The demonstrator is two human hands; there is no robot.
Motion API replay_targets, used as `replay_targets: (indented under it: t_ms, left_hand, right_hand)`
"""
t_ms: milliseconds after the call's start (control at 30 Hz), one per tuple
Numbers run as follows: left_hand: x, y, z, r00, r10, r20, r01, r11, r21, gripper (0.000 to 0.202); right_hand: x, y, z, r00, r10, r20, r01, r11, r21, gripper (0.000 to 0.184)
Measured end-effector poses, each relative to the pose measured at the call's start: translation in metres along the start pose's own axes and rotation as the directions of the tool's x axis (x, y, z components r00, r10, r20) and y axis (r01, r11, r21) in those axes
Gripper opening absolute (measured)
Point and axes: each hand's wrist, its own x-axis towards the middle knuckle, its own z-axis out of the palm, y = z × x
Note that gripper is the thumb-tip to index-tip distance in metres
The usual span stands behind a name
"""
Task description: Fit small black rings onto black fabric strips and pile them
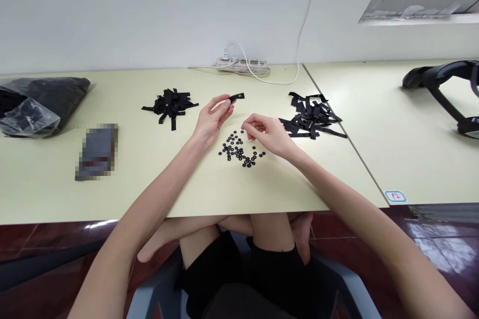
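Between the thumb and fingers of my left hand (pixel 214 118) is a short black fabric strip (pixel 237 96), its free end pointing right and a small pale mark on it. My right hand (pixel 267 133) hovers over the upper right of a scatter of small black ring-shaped discs (pixel 239 153), fingertips pinched together; whatever may be in the pinch is too small to tell. A pile of black strips (pixel 171 105) lies left of my left hand. Another loose heap of black strips (pixel 312 117) lies just beyond my right hand, which partly covers its near left edge.
A black plastic bag (pixel 56 102) and a blurred-out dark flat object (pixel 98 152) are on the left of the table. By the wall sits a white power strip (pixel 243 65) with a cable. A black curved device (pixel 441 89) rests at right, past the table seam.
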Motion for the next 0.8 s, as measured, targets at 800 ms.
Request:
replay_targets:
  t_ms: [800]
  left_hand:
    - [0.067, 0.03, -0.121, 0.877, 0.212, -0.43, -0.266, 0.962, -0.067, 0.023]
  right_hand:
    - [0.004, 0.044, -0.066, 0.977, 0.13, -0.171, -0.215, 0.604, -0.768, 0.032]
